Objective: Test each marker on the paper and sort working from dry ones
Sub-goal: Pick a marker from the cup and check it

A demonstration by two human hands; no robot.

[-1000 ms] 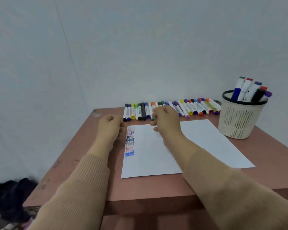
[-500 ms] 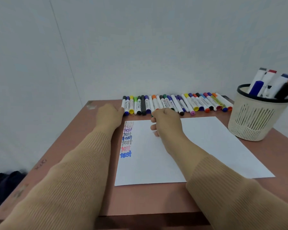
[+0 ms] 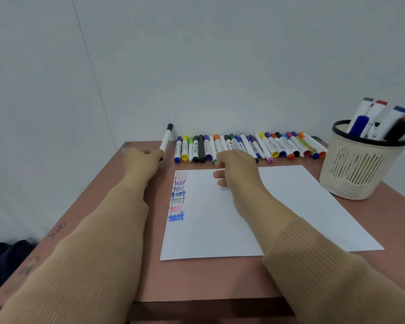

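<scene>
Left grip, centre-left of frame, clamped on black-capped marker, cap tilted upward; right grip curled over top edge of paper, cannot tell if it holds anything; 8 "test" marks down paper's left margin; marker row above paper; basket of markers at right; all on desk.

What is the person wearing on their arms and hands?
Both arms are in long sleeves of a tan, ribbed knit sweater. The left sleeve and right sleeve reach down to the wrists. The left hand and right hand are bare, with no gloves, and no rings or watch show.
</scene>
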